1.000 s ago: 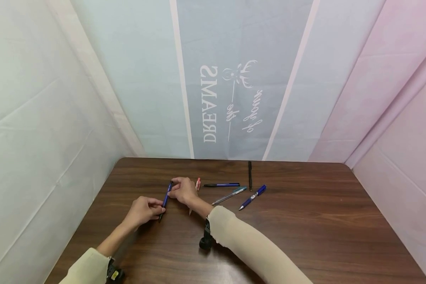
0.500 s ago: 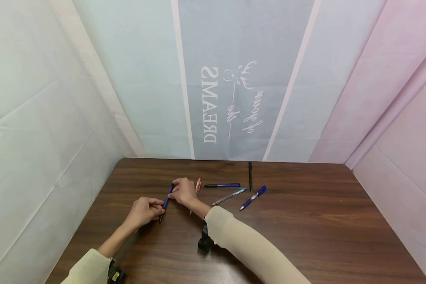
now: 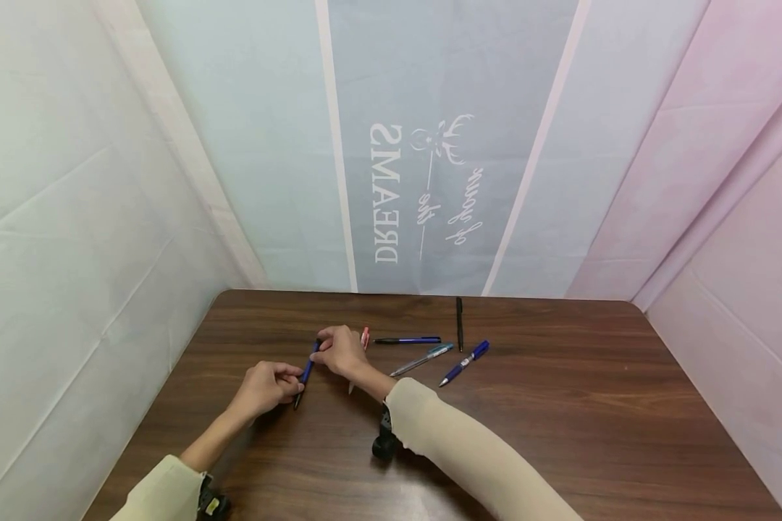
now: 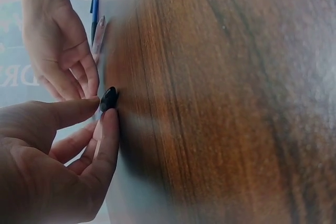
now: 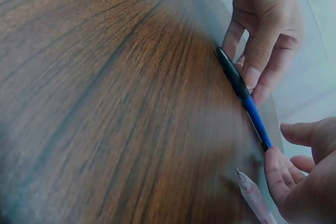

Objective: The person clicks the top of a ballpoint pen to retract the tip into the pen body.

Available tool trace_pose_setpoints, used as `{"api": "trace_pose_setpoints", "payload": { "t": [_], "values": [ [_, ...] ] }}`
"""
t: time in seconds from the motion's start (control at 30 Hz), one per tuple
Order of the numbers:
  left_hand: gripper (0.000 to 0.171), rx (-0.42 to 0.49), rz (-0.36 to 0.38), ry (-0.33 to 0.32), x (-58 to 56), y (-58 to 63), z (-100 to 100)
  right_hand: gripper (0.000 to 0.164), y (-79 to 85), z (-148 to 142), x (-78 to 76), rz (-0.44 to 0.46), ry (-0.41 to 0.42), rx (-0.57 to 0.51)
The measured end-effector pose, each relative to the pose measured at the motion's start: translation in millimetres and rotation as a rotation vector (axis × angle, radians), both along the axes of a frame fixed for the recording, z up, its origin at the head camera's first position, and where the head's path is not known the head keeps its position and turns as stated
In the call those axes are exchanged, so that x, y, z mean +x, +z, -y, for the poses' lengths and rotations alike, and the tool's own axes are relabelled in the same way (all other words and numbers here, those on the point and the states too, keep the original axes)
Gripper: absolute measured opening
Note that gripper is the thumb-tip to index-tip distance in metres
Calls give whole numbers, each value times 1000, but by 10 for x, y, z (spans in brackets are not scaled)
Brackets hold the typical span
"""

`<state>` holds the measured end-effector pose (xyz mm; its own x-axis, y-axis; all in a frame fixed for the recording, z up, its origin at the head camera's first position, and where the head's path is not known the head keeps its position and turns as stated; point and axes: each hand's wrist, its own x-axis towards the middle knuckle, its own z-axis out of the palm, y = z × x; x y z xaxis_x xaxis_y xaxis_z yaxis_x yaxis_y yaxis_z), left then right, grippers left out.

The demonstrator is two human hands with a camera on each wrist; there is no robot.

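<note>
1. My left hand (image 3: 261, 388) pinches the blue pen (image 5: 247, 100) by its black part, between thumb and finger.
2. My right hand (image 3: 339, 353) is loose, fingertips at the blue pen's far end, thumb apart.
3. The blue pen slants between both hands, close to the surface (image 3: 560, 405); contact I cannot tell.
4. Right of the blue pen I see a red-tipped pen (image 5: 254, 198), partly behind the right hand in the head view.
5. Farther right: a black-and-blue pen (image 3: 408, 340), teal-ended pen (image 3: 422, 360), black pen (image 3: 459, 325), navy pen (image 3: 464, 364).

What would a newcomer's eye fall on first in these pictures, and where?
Probably the large sideways word DREAMS on the pale backdrop behind the table. Next, on the table's left side, the left hand pinching a blue pen while the right hand touches its far end. Then the loose pens near the table's middle.
</note>
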<state>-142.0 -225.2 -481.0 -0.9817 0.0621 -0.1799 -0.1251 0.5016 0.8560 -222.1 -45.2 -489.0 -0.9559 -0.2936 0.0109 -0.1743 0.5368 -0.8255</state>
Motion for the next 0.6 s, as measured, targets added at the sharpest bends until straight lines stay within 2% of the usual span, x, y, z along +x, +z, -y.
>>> {"api": "trace_pose_setpoints", "payload": {
  "t": [0.4,0.6],
  "values": [
    [28,-42,-71,-14,3,97,71,44,169,-222,18,13,2,-114],
    [29,-103,-123,-27,-49,116,48,45,200,-403,-35,-8,50,-147]
  ]
}}
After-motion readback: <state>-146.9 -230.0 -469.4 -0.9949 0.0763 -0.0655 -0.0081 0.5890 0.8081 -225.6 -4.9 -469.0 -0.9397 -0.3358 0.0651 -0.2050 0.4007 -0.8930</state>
